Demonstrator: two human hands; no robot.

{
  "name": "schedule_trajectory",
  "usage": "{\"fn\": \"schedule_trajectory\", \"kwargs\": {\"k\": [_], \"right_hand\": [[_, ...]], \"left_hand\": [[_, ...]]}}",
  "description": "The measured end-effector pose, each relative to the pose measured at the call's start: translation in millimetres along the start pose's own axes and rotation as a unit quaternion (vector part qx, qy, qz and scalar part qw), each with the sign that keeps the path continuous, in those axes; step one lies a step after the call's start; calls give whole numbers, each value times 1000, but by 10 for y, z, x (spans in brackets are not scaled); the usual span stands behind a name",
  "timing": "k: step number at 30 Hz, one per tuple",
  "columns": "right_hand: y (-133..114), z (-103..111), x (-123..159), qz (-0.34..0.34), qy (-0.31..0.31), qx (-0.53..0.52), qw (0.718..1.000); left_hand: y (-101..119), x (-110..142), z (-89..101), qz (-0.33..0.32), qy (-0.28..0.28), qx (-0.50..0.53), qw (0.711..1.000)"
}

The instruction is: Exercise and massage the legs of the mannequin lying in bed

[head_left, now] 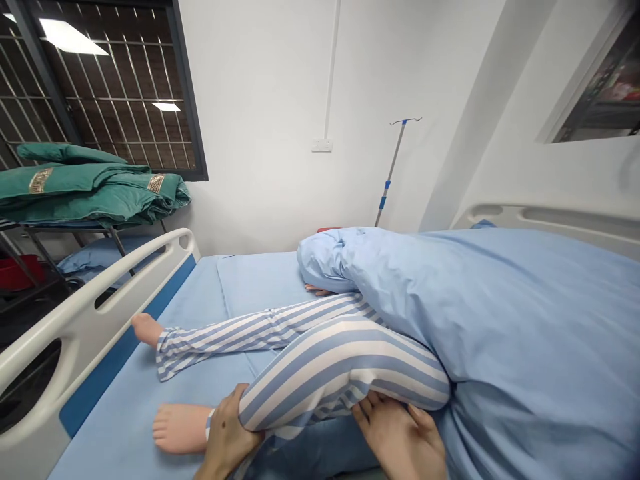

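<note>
A manikin in blue-and-white striped trousers lies on the bed. Its near leg point(340, 353) is bent with the knee raised, and the bare near foot point(183, 427) rests on the blue sheet. My left hand point(230, 427) is wrapped round the lower shin, just above the ankle. Under the back of the thigh, close to the knee bend, is my right hand point(400, 430), palm turned up; its fingertips are partly hidden by the cloth. The far leg point(265, 330) lies nearly straight, its foot point(147, 329) near the footboard. A light blue quilt point(500, 300) covers the upper body.
A white footboard point(150, 263) bounds the bed at the left, a white headboard point(550, 217) at the right. An IV pole point(393, 170) stands behind the bed. Folded green quilts point(95, 193) lie on a rack by the barred window. Manikin fingers point(317, 290) show under the quilt.
</note>
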State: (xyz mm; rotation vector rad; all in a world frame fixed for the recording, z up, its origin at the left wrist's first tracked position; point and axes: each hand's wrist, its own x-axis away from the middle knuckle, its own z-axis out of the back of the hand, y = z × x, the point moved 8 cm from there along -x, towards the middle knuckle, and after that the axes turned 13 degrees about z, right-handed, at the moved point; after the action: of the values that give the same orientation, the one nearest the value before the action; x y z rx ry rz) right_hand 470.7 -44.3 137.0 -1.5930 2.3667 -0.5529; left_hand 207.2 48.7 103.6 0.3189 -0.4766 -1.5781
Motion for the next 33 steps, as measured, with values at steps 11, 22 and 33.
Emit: {"fn": "schedule_trajectory", "kwargs": {"k": [11,22,33], "right_hand": [[14,-66,16,-6,-4,-9,1000],[478,328,93,-55,25,-40,997],[1009,735,195,-84,31,-9,996]], "left_hand": [[-53,17,48,-22,37,41,998],[-714,-1,714,-54,34,-123,990],[-615,278,1370,-60,43,-318,945]]}}
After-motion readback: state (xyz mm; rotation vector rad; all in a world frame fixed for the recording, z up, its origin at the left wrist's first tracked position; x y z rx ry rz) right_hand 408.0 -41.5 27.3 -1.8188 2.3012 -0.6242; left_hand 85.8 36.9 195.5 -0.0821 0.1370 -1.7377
